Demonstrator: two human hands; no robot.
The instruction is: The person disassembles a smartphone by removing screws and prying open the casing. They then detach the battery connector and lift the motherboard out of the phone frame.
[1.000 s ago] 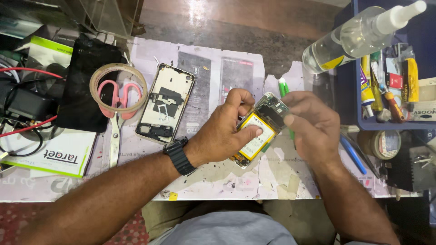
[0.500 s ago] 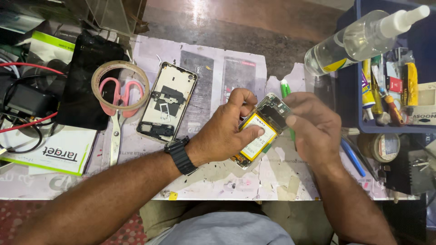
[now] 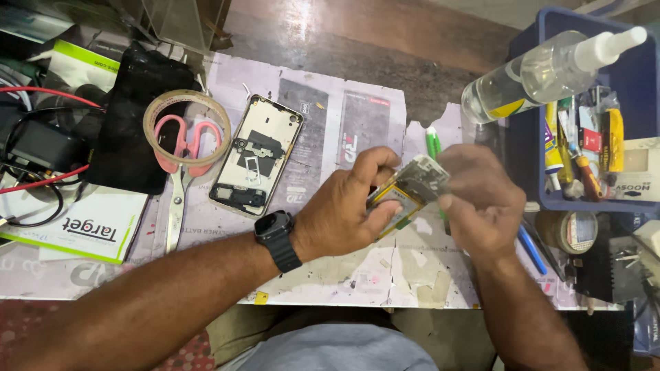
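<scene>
Both hands hold an opened phone body (image 3: 412, 189) with a yellow battery and bare circuitry showing, lifted a little above the table. My left hand (image 3: 347, 209), with a black smartwatch (image 3: 277, 238) on the wrist, grips its lower end between thumb and fingers. My right hand (image 3: 481, 199) pinches the upper end from the right. A green pen-like tool (image 3: 432, 143) sticks out just behind the phone body. A separate phone frame (image 3: 256, 155) with exposed inner parts lies flat to the left.
Pink-handled scissors (image 3: 180, 165) lie inside a tape ring (image 3: 185, 128). A black pouch (image 3: 134, 124), cables and a white-green booklet (image 3: 82, 223) fill the left. A blue bin (image 3: 584, 199) of small tools with a clear spray bottle (image 3: 543, 69) stands at right, a tape roll (image 3: 568, 231) below it.
The phone body has tilted flatter in my hands, its upper end turned toward the right hand. Both hands stay in about the same place.
</scene>
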